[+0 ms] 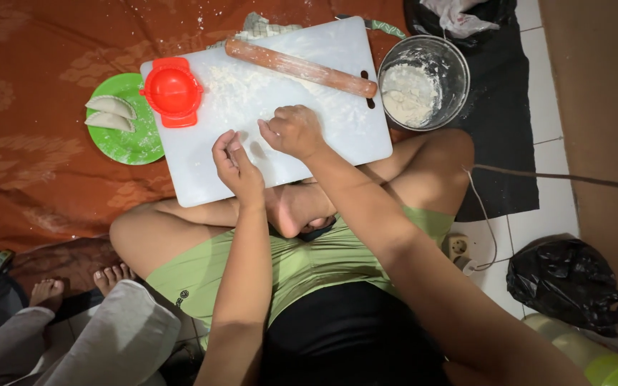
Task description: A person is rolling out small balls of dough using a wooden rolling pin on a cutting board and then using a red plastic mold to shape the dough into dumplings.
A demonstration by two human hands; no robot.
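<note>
Fingers of both hands curl inward above a floured white cutting board (202, 171), where a person seated cross-legged on the floor works over their own lap. Left hand (236, 166) hovers at the near middle of the board with fingertips (227, 141) drawn narrow, as if pinching something small; whether a scrap of dough sits between them cannot be told from this view. Right hand (293, 131), just to the right and slightly farther, is loosely fisted with knuckles up, and what it holds, if anything, is hidden. A wooden rolling pin (300, 68) lies beyond both hands on the far part of the board, its long axis running from far left to near right, and the right hand is the nearer of the two to it. A red hinged dumpling press (172, 91) rests closed on the board's far left corner, nearer to the left hand. Left of the board, a green plate (130, 146) carries two folded, crimped dumplings (110, 113) dusted with flour. Right of the board stands a metal bowl (459, 71) holding flour (409, 93). An orange patterned cloth (37, 143) covers the floor under the board, and another person's bare feet (73, 282) and grey trouser leg show at the near left. A black plastic bag (566, 279) sits on the tiled floor at the near right.
</note>
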